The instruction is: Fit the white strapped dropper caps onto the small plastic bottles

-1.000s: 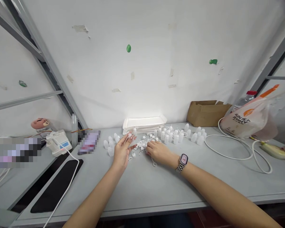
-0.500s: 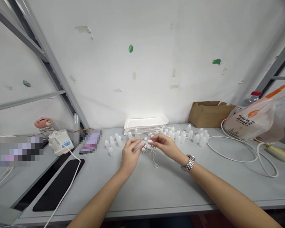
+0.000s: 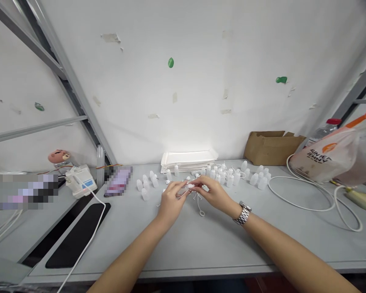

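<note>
Near the middle of the grey table (image 3: pixel 201 244), my left hand (image 3: pixel 172 200) has its fingers closed around a small translucent bottle (image 3: pixel 185 189), mostly hidden by the fingers. My right hand (image 3: pixel 210 191) pinches a small white cap (image 3: pixel 190 186) at the bottle's end, and the fingertips of both hands meet there. Small white parts with a looped strap (image 3: pixel 201 213) lie just behind and below the hands. Several capped bottles (image 3: pixel 229 180) stand behind my right hand. To the left are several translucent bottles without visible caps (image 3: pixel 144 194).
A stack of white trays (image 3: pixel 189 158) stands against the wall. At the right are a cardboard box (image 3: pixel 273 148), a plastic bag (image 3: pixel 325 156), a white cable (image 3: pixel 295 209) and more bottles (image 3: pixel 262 182). At the left are a black mat (image 3: pixel 77 236) and a white power adapter (image 3: pixel 81 181).
Both hands have come closer together and slightly nearer the body, so the cap now meets the bottle's end. The whole view has shifted slightly.
</note>
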Motion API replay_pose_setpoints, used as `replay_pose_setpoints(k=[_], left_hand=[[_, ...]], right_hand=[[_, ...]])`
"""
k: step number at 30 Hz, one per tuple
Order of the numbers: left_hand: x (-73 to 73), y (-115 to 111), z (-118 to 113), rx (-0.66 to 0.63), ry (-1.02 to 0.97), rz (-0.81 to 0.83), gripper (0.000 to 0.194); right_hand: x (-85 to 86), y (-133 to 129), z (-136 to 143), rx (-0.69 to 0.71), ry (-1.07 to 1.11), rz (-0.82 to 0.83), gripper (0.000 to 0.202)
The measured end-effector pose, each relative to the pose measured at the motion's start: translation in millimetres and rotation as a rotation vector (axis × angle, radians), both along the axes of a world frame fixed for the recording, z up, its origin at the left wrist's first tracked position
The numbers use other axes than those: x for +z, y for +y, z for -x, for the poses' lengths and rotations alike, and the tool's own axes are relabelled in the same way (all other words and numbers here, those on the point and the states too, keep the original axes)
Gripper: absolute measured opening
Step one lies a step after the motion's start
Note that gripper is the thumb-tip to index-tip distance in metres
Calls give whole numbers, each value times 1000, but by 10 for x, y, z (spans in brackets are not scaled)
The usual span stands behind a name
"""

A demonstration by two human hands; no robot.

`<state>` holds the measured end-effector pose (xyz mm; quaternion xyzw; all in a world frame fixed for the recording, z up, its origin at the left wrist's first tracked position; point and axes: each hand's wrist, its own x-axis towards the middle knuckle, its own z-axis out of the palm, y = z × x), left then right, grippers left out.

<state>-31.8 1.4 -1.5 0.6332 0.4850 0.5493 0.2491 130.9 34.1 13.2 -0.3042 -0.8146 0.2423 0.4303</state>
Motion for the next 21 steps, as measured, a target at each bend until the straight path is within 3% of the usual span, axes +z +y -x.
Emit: replay_pose_setpoints(k=[4,9,16,21], left_hand=[[57,-18,8,-29,-79,17,28],[95,-37,26,-23,-166,181,38],[8,-37,5,-48,-88,-28,32],[60,-23,9,80,-81,113,41]], right_hand=[[-16,14,-12,7,-31,-32,18],[2,19,-45,4,-124,-69,15],[22,9,-12,-165,-314,-51,38],[44,41,-45,-25,-133,110,21]])
